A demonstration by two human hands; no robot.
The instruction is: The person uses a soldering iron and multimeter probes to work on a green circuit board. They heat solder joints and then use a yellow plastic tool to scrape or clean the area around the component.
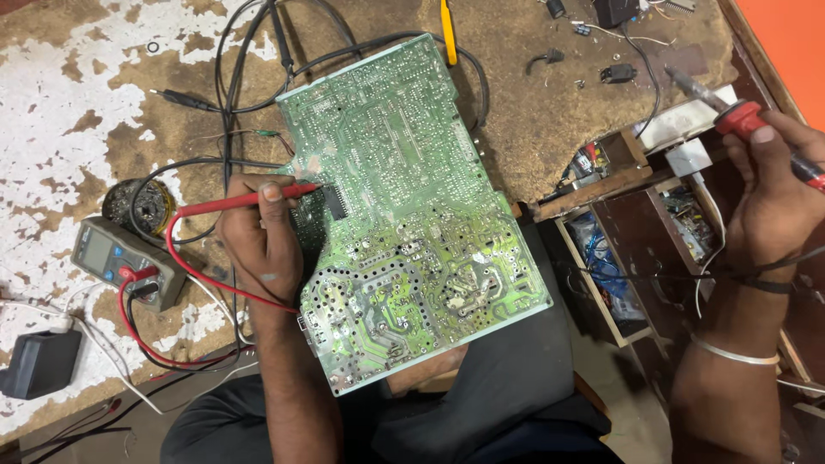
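Far left on the worn desk (77,77) sits a black adapter (39,363), then a grey multimeter (120,260) with red and black leads plugged in. The left hand (258,236) is pinching the red probe (249,200), its tip touching the left edge of the green circuit board (412,215), which lies solder side up, half on the desk and half over the lap. Over on the right, the right hand (773,198) is gripping a red-handled soldering iron (730,110), held above an open drawer (640,249), well apart from the board.
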